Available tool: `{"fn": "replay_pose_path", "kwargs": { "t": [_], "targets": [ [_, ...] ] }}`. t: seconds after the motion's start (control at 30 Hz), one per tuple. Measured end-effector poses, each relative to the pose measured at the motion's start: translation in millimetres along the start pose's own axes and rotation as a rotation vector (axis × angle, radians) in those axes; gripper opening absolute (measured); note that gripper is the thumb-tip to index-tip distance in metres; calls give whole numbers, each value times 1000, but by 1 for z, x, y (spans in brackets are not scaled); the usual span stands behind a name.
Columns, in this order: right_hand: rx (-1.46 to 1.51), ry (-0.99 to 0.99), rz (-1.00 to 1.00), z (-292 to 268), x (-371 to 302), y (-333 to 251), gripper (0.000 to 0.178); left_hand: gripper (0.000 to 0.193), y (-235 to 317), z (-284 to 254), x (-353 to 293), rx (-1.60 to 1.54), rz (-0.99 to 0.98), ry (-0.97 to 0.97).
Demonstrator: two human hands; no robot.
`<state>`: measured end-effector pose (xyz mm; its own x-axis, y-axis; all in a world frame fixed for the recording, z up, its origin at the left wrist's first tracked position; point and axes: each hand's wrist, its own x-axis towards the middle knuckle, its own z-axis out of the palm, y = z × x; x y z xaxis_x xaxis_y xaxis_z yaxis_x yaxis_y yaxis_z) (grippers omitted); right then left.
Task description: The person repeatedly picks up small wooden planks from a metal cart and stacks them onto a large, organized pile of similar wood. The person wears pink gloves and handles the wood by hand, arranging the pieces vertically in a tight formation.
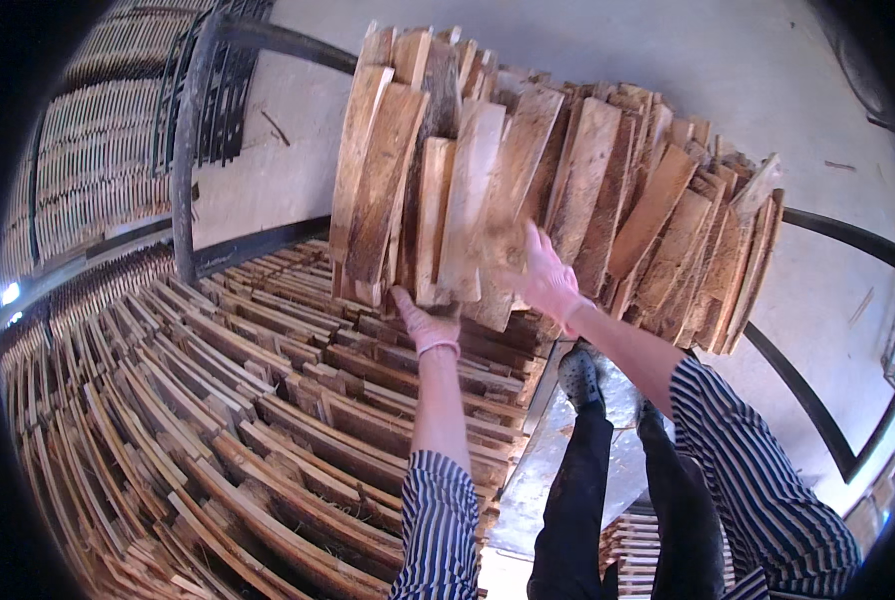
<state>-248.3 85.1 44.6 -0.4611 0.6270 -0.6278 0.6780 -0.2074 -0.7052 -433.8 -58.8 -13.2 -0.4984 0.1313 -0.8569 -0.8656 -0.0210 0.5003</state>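
A thick row of rough wooden boards [590,165] stands on end in front of me, packed side by side and leaning at slightly different angles. My left hand [430,328], in what looks like a thin pink glove, is at the lower ends of the boards on the left. One finger points up against them; the others are partly hidden, so its grip is unclear. My right hand [550,278], gloved alike, reaches to the middle of the row with fingers spread. A motion-blurred board [513,185] is just beyond its fingertips; whether they touch cannot be made out.
Layered rows of wooden slats [268,440] spread below on the left. A dark metal post [185,150] rises at the left, with stacked slats [98,150] behind it. Dark metal bars [798,390] cross at the right. My shoes [580,377] stand on a grey metal plate [558,490].
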Motion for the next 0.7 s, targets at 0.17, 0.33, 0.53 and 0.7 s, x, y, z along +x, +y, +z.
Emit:
{"fn": "replay_pose_path", "kwargs": {
  "t": [0.17, 0.33, 0.53, 0.7],
  "targets": [
    [17, -4, 349, 51, 43, -27, 142, 73, -21, 5, -6, -215, 98, -89],
    [153, 71, 367, -16, 51, 18, 139, 75, -115, 56, -79, -279, 215, -29],
    [657, -153, 184, -47, 48, 58, 80, 80, -179, 6, -108, 748, 326, 93],
    [692, -141, 224, -90, 46, 80, 74, 103, -82, 45, -113, 1292, 106, -666]
  ]
}}
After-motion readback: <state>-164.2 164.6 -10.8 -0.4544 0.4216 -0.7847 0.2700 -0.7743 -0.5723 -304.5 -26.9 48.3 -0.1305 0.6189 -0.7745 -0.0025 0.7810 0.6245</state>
